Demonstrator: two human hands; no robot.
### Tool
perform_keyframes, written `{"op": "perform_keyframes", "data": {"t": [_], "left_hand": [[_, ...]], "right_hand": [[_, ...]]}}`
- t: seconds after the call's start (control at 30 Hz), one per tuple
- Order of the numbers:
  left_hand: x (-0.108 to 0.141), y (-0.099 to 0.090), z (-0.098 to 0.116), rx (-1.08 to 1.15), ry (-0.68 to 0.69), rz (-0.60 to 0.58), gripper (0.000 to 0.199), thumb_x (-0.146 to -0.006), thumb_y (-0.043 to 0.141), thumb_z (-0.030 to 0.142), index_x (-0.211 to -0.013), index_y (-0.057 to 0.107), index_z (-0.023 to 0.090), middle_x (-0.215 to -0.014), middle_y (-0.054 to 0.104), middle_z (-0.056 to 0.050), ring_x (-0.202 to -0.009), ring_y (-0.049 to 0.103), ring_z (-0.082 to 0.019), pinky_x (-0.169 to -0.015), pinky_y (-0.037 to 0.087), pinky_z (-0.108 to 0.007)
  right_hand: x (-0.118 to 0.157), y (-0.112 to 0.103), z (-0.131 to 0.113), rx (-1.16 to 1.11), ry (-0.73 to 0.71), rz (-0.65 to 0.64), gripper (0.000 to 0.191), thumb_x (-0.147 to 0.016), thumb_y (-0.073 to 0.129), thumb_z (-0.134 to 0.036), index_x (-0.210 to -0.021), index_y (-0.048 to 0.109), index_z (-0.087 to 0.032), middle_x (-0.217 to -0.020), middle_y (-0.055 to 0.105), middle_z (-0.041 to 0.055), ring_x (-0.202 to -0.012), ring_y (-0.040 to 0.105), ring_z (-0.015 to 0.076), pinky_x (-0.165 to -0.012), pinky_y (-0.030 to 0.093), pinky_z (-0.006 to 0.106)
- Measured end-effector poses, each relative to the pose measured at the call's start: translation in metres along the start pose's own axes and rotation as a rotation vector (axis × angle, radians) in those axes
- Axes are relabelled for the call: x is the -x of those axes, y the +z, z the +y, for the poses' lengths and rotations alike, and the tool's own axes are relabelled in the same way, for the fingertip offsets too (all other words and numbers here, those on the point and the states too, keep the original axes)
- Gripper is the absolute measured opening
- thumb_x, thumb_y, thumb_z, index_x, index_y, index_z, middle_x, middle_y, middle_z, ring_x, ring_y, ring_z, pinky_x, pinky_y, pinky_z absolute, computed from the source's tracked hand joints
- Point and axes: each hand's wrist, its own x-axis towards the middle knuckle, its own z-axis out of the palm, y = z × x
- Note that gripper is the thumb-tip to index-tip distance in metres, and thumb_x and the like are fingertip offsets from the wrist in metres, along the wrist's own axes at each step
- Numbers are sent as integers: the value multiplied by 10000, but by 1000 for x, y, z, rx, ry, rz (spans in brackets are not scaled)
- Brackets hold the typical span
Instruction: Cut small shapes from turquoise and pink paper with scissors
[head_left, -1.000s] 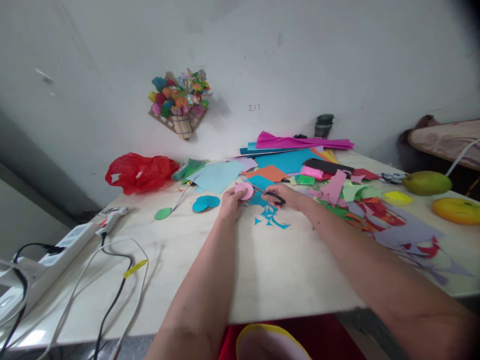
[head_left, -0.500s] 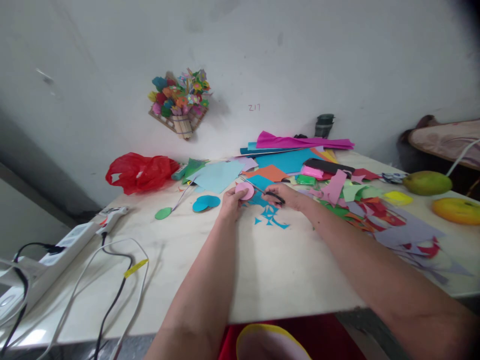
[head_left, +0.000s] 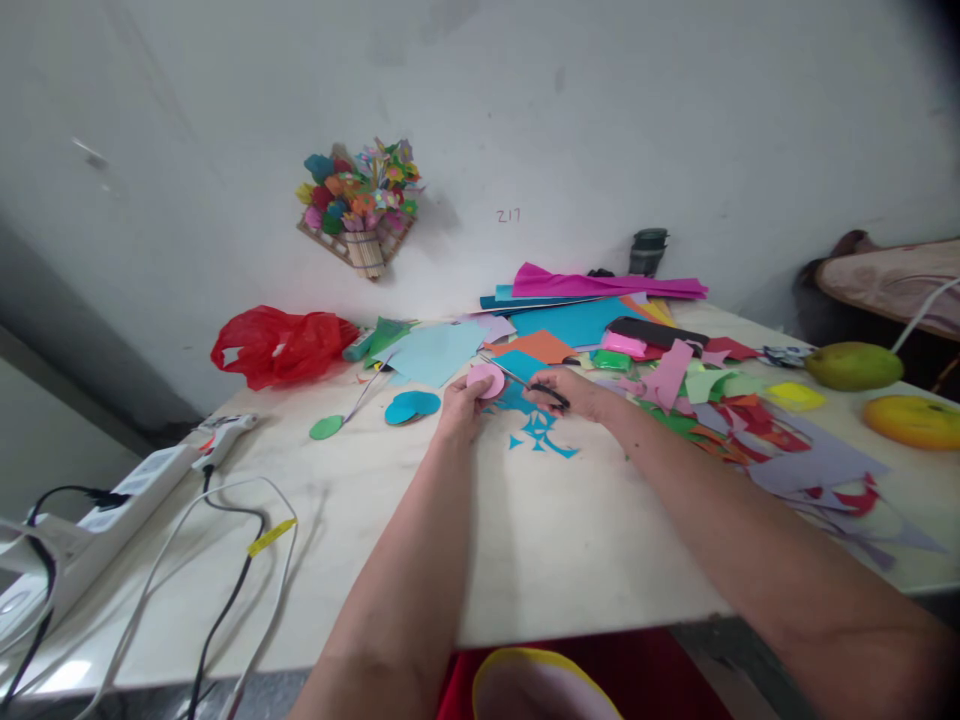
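My left hand (head_left: 463, 403) pinches a round pink paper disc (head_left: 487, 377) by its lower edge, above the middle of the table. Scissors (head_left: 551, 395) with black handles are gripped in my right hand (head_left: 564, 390). Their thin blades point left, close to the disc's right edge; whether they touch it I cannot tell. Beneath and beside my hands lie blue paper (head_left: 525, 366) and small blue paper scraps (head_left: 540, 432). Left of my left hand, blue paper circles (head_left: 412, 405) overlap each other, and a green paper circle (head_left: 326, 428) lies farther left.
Coloured paper scraps (head_left: 757, 430), a black phone-like object (head_left: 656, 332) and two mangoes (head_left: 855, 366) lie on the right. A red plastic bag (head_left: 281, 345) sits at the back left. Cables and a white power strip (head_left: 142, 490) occupy the near left.
The pink disc has shifted very slightly to the left with my left hand. My right hand and the scissors stay almost where they were.
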Motion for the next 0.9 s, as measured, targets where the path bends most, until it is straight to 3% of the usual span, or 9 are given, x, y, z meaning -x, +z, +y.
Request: {"op": "perform_keyframes", "data": {"t": [0.33,0.63,0.9], "left_hand": [[4,3,1,-42,2,-15,388,-471,877,237,-795,721,91,-795,727,-99,-796,703,-245,-825,553,-380],[3,3,0,-45,7,-19,367,-486,871,235,-784,714,90,-756,720,-78,-740,699,-219,-765,571,-348],[2,2,1,-30,-6,4,331,-523,843,195,-804,718,74,-799,728,-102,-785,709,-244,-815,567,-385]], "right_hand": [[6,3,-4,114,-34,3,297,-692,769,-370,-665,547,-173,-471,525,-37,-379,429,77,-356,298,207],[1,2,-1,21,-9,2,347,-776,664,-442,-601,518,-180,-431,472,-42,-340,369,70,-330,279,208],[3,6,-7,27,67,63,227,-769,639,-313,-612,568,-164,-412,496,-23,-335,393,82,-331,282,206]]}}
